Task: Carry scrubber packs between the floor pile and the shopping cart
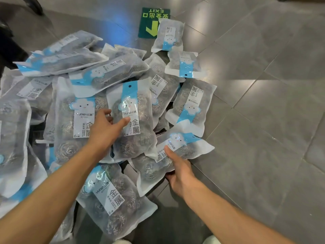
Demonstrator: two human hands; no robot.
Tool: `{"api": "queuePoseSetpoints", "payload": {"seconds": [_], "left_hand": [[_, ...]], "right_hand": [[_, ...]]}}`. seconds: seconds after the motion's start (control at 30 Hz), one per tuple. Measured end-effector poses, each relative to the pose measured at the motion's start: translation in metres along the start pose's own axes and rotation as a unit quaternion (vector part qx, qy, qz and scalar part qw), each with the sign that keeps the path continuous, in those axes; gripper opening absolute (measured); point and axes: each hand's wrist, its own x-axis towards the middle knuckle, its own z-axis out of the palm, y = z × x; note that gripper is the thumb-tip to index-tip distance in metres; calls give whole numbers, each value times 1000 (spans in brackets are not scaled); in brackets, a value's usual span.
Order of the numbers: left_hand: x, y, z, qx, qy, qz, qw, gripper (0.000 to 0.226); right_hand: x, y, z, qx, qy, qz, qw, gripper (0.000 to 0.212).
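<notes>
Several frosted plastic packs of steel-wool scourers with blue-and-white cloud labels lie heaped on a grey tiled floor [263, 120]. My left hand [105, 128] reaches over the heap with its fingers spread, the thumb on the label of an upright pack [133, 138] and the fingers by the pack to its left [77, 124]. My right hand [177, 170] grips a sideways pack [175, 152] at the heap's near right edge, thumb on top, fingers underneath. Another pack [112, 199] lies between my forearms.
A green exit floor sticker [149, 20] with a yellow arrow lies beyond the heap, partly under a pack [168, 36]. Dark objects stand at the far left [10, 48]. Bare grey tiles stretch to the right. Light shoe tips [211, 240] show at the bottom edge.
</notes>
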Motion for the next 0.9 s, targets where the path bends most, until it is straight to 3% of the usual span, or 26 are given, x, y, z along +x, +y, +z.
{"api": "queuePoseSetpoints", "payload": {"seconds": [0.1,0.23,0.37,0.5,0.63,0.9], "left_hand": [[3,0,3,-20,1,-12,1000,75],[2,-3,7,2,14,-9,1000,78],[0,2,14,-7,21,-28,999,85],[0,8,27,-106,-62,-120,985,55],[0,4,46,-182,-102,-137,968,41],[-10,-13,58,-109,-147,-64,981,71]], "right_hand": [[-1,-3,-1,-14,16,-41,999,81],[-8,-28,-21,-60,27,-127,990,41],[-13,-69,-35,-51,21,-203,978,31],[-11,-91,-41,-52,-3,-213,976,32],[-3,-90,-38,-82,-19,-211,974,38],[2,-90,-29,-129,-28,-219,967,31]]}}
